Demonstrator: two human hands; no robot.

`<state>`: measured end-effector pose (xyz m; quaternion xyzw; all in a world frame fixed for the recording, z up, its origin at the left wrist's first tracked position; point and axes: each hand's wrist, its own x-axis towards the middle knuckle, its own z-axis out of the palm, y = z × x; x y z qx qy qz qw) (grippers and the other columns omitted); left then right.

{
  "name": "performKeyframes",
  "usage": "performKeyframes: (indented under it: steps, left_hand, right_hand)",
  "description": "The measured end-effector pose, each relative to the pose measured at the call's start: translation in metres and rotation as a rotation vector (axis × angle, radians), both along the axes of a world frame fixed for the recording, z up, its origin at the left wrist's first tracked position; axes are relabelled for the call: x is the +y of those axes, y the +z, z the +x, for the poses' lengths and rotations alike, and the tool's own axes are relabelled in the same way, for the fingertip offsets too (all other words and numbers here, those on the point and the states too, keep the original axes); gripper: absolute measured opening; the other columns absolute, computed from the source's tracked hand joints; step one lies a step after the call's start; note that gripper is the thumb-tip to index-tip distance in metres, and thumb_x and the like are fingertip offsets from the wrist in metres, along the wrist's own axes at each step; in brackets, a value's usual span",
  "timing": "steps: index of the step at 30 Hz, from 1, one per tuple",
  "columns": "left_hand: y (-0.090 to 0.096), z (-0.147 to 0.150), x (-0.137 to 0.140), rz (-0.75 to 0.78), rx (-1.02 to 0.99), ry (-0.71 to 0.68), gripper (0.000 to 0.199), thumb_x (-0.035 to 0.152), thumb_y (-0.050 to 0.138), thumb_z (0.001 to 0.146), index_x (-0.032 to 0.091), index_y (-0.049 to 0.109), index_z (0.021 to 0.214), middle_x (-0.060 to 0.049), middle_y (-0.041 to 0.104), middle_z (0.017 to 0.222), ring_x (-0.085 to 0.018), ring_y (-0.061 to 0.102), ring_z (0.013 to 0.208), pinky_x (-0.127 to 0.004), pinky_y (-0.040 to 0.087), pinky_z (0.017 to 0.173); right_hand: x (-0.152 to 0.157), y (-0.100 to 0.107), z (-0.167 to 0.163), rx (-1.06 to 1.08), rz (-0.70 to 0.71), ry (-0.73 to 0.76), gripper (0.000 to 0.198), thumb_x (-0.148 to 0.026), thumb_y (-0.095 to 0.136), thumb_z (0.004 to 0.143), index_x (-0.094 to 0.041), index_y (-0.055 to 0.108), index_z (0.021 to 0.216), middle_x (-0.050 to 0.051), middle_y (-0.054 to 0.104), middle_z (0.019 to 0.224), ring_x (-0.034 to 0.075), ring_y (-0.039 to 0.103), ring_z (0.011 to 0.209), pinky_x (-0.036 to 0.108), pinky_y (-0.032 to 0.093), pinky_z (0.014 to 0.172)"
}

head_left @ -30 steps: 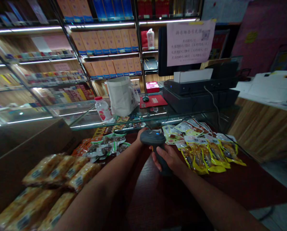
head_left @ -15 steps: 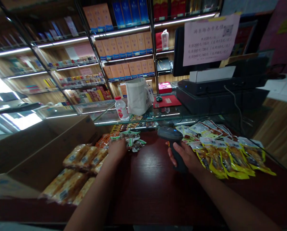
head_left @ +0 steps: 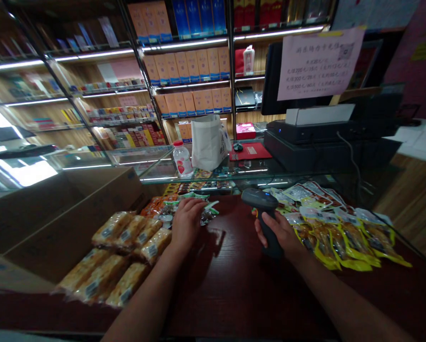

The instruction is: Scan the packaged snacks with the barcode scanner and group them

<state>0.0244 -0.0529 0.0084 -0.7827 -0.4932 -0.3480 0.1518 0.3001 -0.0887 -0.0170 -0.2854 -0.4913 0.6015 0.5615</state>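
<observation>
My right hand [head_left: 279, 230] is wrapped around the grip of a dark handheld barcode scanner [head_left: 261, 202], which is upright with a small blue light on top. Over the small clear snack packets [head_left: 208, 216] with green edges, my left hand [head_left: 188, 221] has its fingers curled down. A green-edged strip sticks out by its fingertips, and it appears to pinch one packet; the back of the hand hides most of the hold. Wrapped pastry-like blocks [head_left: 102, 280] lie in rows beside my left forearm. Orange packets [head_left: 154, 206] sit behind them.
An open cardboard box [head_left: 73, 223] stands on the left. Yellow-edged food pouches [head_left: 341, 240] and white packets [head_left: 309, 192] lie right of the scanner. On the glass counter are a bottle [head_left: 182, 161], a white bag [head_left: 208, 145] and a monitor [head_left: 272, 80].
My left hand has moved slightly right and risen over the green-edged packets, casting a shadow on the table. The scanner and right hand are slightly farther right in view.
</observation>
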Motion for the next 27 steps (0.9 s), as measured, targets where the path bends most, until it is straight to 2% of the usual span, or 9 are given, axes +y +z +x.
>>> performKeyframes:
  steps: [2, 4, 8, 12, 16, 21, 24, 27]
  left_hand:
    - [0.000, 0.014, -0.009, 0.178, -0.048, -0.227, 0.024, 0.013, 0.054, 0.093, 0.024, 0.073, 0.103, -0.004, 0.075, 0.107, -0.022, 0.057, 0.108, -0.039, 0.048, 0.097]
    - [0.001, 0.027, -0.019, 0.288, -0.067, -0.353, 0.025, 0.010, 0.056, 0.092, 0.026, 0.073, 0.101, -0.003, 0.075, 0.108, -0.022, 0.055, 0.110, -0.040, 0.047, 0.097]
    - [0.001, 0.043, -0.033, 0.377, -0.132, -0.409, 0.027, 0.006, 0.056, 0.090, 0.027, 0.074, 0.090, -0.004, 0.071, 0.106, -0.022, 0.054, 0.109, -0.040, 0.048, 0.094]
    - [-0.005, 0.049, -0.036, 0.338, -0.224, -0.461, 0.024, 0.006, 0.059, 0.087, 0.026, 0.074, 0.085, -0.004, 0.064, 0.097, -0.018, 0.056, 0.096, -0.032, 0.051, 0.081]
    - [-0.016, 0.051, -0.038, 0.155, -0.284, -0.548, 0.014, 0.015, 0.062, 0.089, 0.023, 0.073, 0.087, -0.004, 0.063, 0.095, -0.015, 0.060, 0.085, -0.027, 0.052, 0.070]
    - [-0.018, 0.054, -0.041, -0.258, -0.318, -0.620, 0.024, 0.026, 0.051, 0.094, 0.023, 0.073, 0.085, -0.009, 0.065, 0.102, -0.019, 0.064, 0.094, -0.032, 0.055, 0.081]
    - [-0.014, 0.058, -0.041, -0.418, -0.594, -0.644, 0.023, 0.034, 0.050, 0.094, 0.021, 0.069, 0.095, -0.010, 0.063, 0.106, -0.020, 0.064, 0.091, -0.034, 0.056, 0.078]
    - [-0.013, 0.062, -0.038, -0.691, -0.921, -0.561, 0.034, 0.043, 0.053, 0.093, 0.022, 0.060, 0.118, -0.008, 0.064, 0.109, -0.013, 0.060, 0.067, -0.026, 0.050, 0.056]
  right_hand:
    - [0.001, 0.000, 0.000, 0.006, -0.018, -0.031, 0.039, -0.053, 0.070, 0.083, -0.020, 0.059, 0.099, -0.003, 0.063, 0.068, 0.008, 0.051, 0.040, 0.019, 0.040, 0.036]
    - [0.002, 0.001, -0.001, -0.005, -0.029, -0.060, 0.040, -0.054, 0.072, 0.081, -0.019, 0.059, 0.098, -0.003, 0.063, 0.068, 0.008, 0.051, 0.040, 0.019, 0.040, 0.035]
    - [0.004, 0.000, -0.004, -0.068, -0.036, -0.092, 0.044, -0.055, 0.076, 0.076, -0.019, 0.059, 0.094, -0.002, 0.066, 0.068, 0.007, 0.051, 0.038, 0.020, 0.039, 0.035]
    - [0.001, -0.001, -0.007, -0.148, -0.031, -0.079, 0.044, -0.053, 0.078, 0.074, -0.019, 0.058, 0.095, -0.002, 0.067, 0.062, 0.009, 0.050, 0.038, 0.022, 0.041, 0.039]
    - [-0.002, 0.001, -0.009, -0.215, -0.036, -0.099, 0.042, -0.050, 0.080, 0.072, -0.020, 0.057, 0.091, -0.006, 0.058, 0.047, 0.011, 0.048, 0.038, 0.024, 0.041, 0.042]
    - [0.000, -0.002, -0.007, -0.188, -0.113, -0.162, 0.038, -0.046, 0.082, 0.069, -0.022, 0.057, 0.083, -0.007, 0.055, 0.047, 0.011, 0.046, 0.040, 0.025, 0.040, 0.043]
    - [0.003, -0.006, -0.003, -0.198, -0.116, -0.164, 0.033, -0.043, 0.081, 0.072, -0.021, 0.059, 0.082, -0.007, 0.055, 0.048, 0.012, 0.047, 0.041, 0.025, 0.041, 0.044]
    - [0.005, -0.009, 0.001, -0.255, -0.100, -0.170, 0.033, -0.039, 0.083, 0.069, -0.020, 0.064, 0.090, -0.004, 0.064, 0.059, 0.015, 0.056, 0.050, 0.028, 0.048, 0.053]
